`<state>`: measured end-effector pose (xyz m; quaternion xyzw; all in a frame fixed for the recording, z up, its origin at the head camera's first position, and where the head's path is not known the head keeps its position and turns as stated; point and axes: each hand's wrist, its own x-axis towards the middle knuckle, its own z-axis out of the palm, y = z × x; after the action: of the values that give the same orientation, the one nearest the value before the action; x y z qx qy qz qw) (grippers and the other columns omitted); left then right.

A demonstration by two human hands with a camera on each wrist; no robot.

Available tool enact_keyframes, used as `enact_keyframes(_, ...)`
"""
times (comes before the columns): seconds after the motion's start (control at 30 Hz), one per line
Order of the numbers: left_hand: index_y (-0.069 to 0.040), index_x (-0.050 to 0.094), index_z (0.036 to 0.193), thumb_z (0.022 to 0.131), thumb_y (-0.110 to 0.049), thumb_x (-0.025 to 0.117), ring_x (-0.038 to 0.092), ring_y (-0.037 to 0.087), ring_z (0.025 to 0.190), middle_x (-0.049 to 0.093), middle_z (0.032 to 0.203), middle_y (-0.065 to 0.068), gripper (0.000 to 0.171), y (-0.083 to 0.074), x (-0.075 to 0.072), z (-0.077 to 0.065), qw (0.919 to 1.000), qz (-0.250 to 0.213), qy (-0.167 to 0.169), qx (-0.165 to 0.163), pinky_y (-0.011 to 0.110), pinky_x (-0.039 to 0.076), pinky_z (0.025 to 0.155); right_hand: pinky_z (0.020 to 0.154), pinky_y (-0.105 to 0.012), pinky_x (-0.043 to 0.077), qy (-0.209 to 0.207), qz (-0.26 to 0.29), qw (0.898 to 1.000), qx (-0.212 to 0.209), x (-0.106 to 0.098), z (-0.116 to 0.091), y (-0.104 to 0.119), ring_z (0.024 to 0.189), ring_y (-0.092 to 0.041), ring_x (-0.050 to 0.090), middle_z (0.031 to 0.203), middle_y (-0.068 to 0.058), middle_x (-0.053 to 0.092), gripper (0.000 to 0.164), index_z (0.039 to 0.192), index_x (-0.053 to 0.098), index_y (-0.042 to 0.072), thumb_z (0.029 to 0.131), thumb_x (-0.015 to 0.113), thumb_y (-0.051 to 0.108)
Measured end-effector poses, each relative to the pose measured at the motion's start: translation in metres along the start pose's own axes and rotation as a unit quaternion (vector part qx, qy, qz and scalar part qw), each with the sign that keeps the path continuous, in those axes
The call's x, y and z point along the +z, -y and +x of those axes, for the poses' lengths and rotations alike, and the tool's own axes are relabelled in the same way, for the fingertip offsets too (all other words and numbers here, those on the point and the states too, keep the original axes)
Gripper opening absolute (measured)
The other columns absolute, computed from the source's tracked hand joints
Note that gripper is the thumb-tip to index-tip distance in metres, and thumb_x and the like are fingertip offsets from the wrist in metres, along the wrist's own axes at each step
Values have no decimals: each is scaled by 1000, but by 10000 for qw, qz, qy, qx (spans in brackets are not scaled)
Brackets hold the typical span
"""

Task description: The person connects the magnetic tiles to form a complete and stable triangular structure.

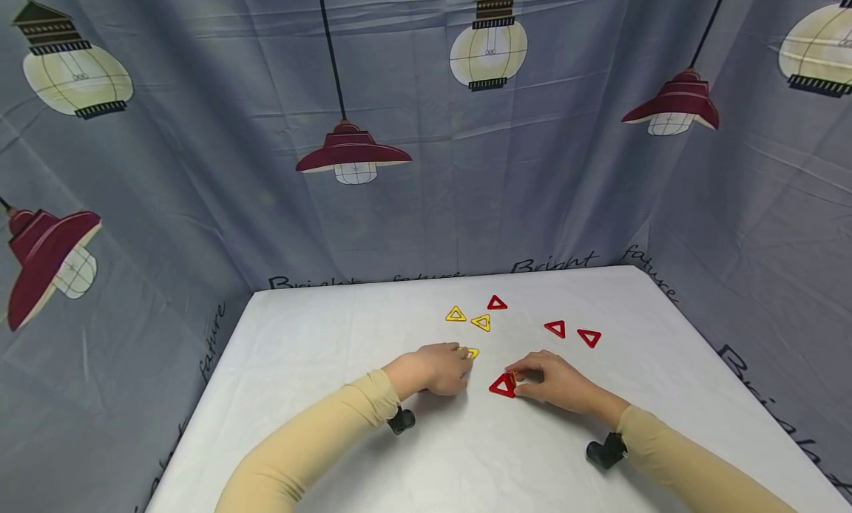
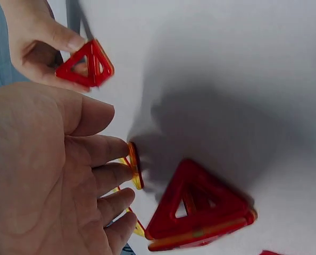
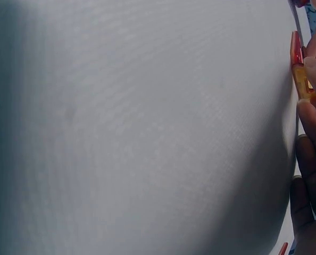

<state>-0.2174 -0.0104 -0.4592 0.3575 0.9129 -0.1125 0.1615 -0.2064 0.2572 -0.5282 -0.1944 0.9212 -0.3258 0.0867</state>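
Note:
My right hand (image 1: 552, 380) pinches a red triangle tile (image 1: 495, 386) by its right side, between thumb and fingers. In the left wrist view this red tile (image 2: 75, 74) shows a second red face folded against it, and the right wrist view has it edge-on with an orange part (image 3: 301, 79). My left hand (image 1: 442, 369) reaches over the table with fingers loosely extended, touching a yellow triangle tile (image 1: 473, 352) that they partly hide. Seen from the left wrist, the fingertips lie along a yellow-orange tile edge (image 2: 135, 166), with the thumb apart from it.
Two yellow triangles (image 1: 455, 314) (image 1: 485, 318) and a red triangle (image 1: 496, 307) lie farther back. Two more red triangles (image 1: 561, 329) (image 1: 589, 343) are at the back right. A large red triangular shape (image 2: 216, 226) appears low in the left wrist view. White cloth (image 1: 333, 328) covers the table.

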Motion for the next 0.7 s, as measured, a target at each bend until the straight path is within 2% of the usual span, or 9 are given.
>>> enact_keyframes(0.37, -15, 46, 155, 106, -35, 46, 32, 16, 149, 38, 162, 0, 53, -20, 5, -8, 9999, -37, 108, -81, 27, 29, 117, 89, -40, 50, -47, -29, 10000, -30, 1, 0, 0, 100, -12, 54, 102, 17, 63, 40, 123, 74, 27, 85, 84, 35)
enact_keyframes(0.5, -16, 46, 155, 106, -36, 48, 31, 14, 150, 37, 162, -2, 53, -26, 7, -14, 9996, -184, 120, -176, 41, 41, 112, 90, -39, 50, -33, 0, 10000, -39, 0, 0, 1, 100, -12, 54, 103, 17, 63, 40, 123, 74, 28, 85, 84, 34)
enact_keyframes(0.57, -16, 46, 155, 106, -36, 49, 31, 14, 149, 37, 163, -2, 54, -28, 8, -16, 9994, -259, 108, -190, 42, 41, 111, 89, -38, 50, -22, 29, 10000, -50, -1, 1, 1, 99, -12, 54, 102, 17, 63, 40, 124, 74, 28, 86, 84, 34)
enact_keyframes(0.6, -16, 46, 155, 106, -36, 49, 31, 14, 149, 36, 163, -2, 54, -29, 8, -17, 9994, -276, 109, -188, 42, 41, 111, 89, -38, 50, -16, 39, 10000, -55, -1, 1, 1, 99, -12, 54, 102, 17, 63, 40, 124, 74, 27, 86, 84, 34)
enact_keyframes(0.7, -14, 46, 155, 106, -36, 49, 32, 15, 149, 36, 163, 0, 54, -33, 8, -21, 9995, -266, 82, -133, 32, 35, 115, 89, -38, 50, -10, 51, 10000, -66, -1, 1, 1, 99, -12, 54, 101, 17, 63, 40, 124, 74, 27, 86, 84, 34)
